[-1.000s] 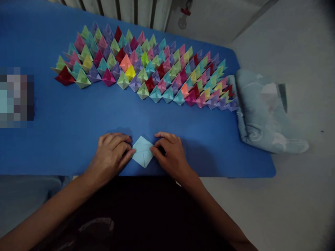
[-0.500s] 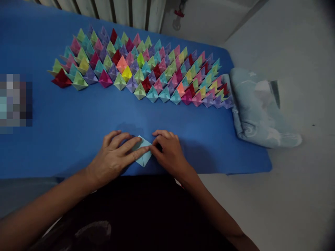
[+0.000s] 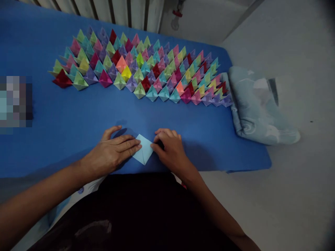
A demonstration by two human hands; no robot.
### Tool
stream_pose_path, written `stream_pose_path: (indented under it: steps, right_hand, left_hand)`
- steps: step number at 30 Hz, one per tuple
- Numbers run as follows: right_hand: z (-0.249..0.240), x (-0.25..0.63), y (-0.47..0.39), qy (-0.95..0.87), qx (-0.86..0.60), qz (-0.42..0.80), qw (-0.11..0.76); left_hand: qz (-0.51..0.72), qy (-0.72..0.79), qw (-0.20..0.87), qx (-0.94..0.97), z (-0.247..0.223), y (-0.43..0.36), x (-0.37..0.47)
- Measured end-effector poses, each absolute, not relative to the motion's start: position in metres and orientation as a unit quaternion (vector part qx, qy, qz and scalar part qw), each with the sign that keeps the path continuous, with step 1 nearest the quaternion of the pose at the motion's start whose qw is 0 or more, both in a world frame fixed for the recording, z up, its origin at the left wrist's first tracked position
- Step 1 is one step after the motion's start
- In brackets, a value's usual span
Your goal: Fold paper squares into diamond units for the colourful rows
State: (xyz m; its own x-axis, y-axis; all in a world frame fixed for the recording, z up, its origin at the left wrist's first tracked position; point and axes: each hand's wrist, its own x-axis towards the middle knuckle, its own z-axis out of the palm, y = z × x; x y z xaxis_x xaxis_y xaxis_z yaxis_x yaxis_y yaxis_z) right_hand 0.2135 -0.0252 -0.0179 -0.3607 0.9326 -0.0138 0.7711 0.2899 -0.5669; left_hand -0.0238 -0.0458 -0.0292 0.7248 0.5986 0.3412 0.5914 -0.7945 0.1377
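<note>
A small light-blue folded paper (image 3: 143, 151) lies as a diamond on the blue surface near its front edge, a crease line running down its middle. Stretched out flat, the fingers of my left hand (image 3: 112, 150) rest their tips on the paper's left side, thumb spread away. At the right corner, my right hand (image 3: 170, 148) is curled with thumb and index finger pinching the paper's edge. Beyond both hands stand several rows of colourful folded paper boats (image 3: 138, 71) in red, pink, green, yellow, purple and blue.
The blue-covered table (image 3: 78, 115) spans the view. A folded grey-blue patterned blanket (image 3: 258, 108) lies at its right end, by the pale wall. A white radiator (image 3: 120, 14) stands behind the table, with a red valve (image 3: 177, 14) beside it. A blurred patch (image 3: 15, 101) covers something at left.
My left hand's fingers have slid left off the paper's middle, uncovering more of it, and its thumb has spread outward. My right hand stays at the right corner.
</note>
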Motion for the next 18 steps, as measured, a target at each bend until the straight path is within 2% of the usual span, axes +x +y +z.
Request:
stream_pose_path:
  steps: [6,9,12,18]
  right_hand:
    - [-0.015,0.223,-0.029,-0.785,-0.547,0.221,0.187]
    - [-0.014,0.221,-0.033,-0.828,-0.471,0.206,0.223]
    - [-0.014,0.219,-0.038,-0.88,-0.376,0.19,0.218]
    - [-0.018,0.224,-0.039,-0.902,-0.353,0.118,0.218]
  left_hand:
    - [0.181,0.321,0.055,0.928,-0.023,-0.048,-0.021]
    - [0.177,0.326,0.063,0.926,-0.021,-0.05,-0.018]
    - [0.189,0.324,0.046,0.926,-0.023,-0.049,-0.017]
    - [0.191,0.313,0.023,0.93,-0.027,-0.046,-0.02]
